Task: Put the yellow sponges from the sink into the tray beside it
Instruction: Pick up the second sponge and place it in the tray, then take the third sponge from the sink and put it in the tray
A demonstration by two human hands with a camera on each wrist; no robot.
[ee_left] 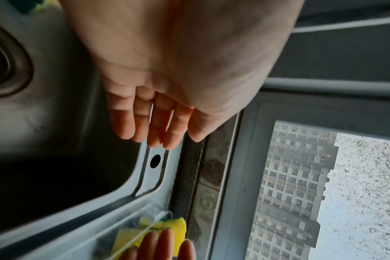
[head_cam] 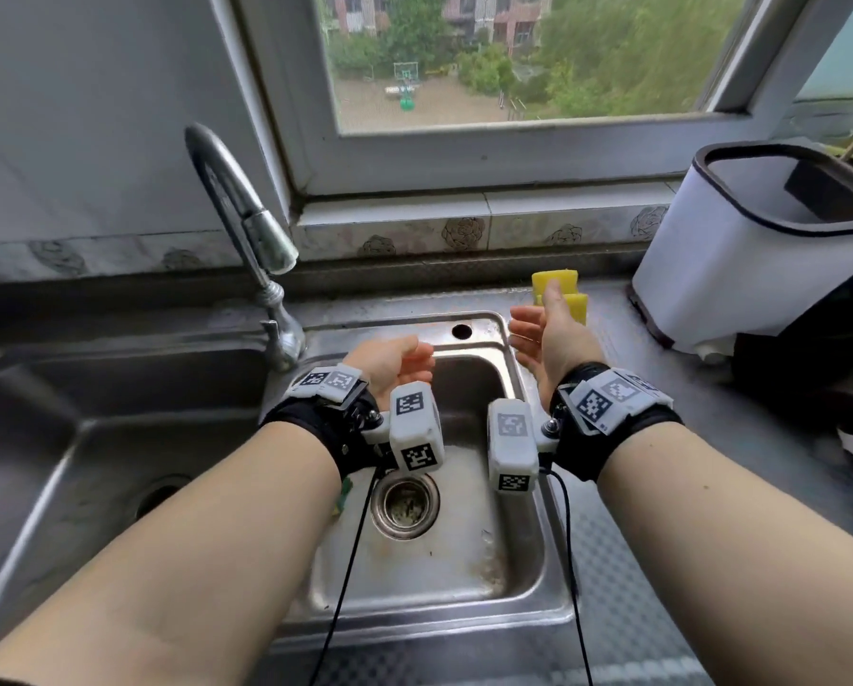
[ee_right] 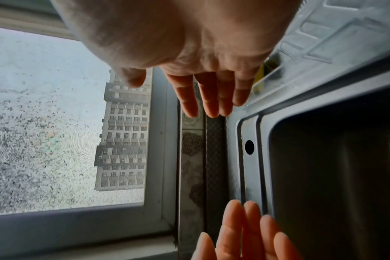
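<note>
The sink (head_cam: 523, 537) is the biggest thing here, a double steel one: the large basin lies out beyond the little-finger side of the left hand (head_cam: 389, 361), and the small basin, with one drain strainer (head_cam: 404, 502), sits directly below both sets of fingers. No whole sponge shows on the floor of that small basin, so most of the job looks done; the one doubt is a scrap of yellow and green (head_cam: 343, 492) peeping out from under the left forearm, back behind that hand's fingers, which I judge may be a last sponge left to fetch, though too little shows to be sure. Next in size is the clear tray (ee_left: 131, 215), one only, standing on the counter beside the sink just ahead of the right hand's fingertips. In it lie the yellow sponges (head_cam: 565, 289), two as far as I can count, one overlapping the other, with a strip of green backing showing in the left wrist view. Then the hands, two of them. The right hand (head_cam: 548, 324) hovers edge-on just short of the tray, its fingers (ee_right: 211, 95) straight and released, grasping nothing. The left hand hangs over the small basin with its fingers (ee_left: 142, 121) loosely extended, likewise empty. One small round hole (head_cam: 462, 331) in the rim lies between the two sets of fingertips.
</note>
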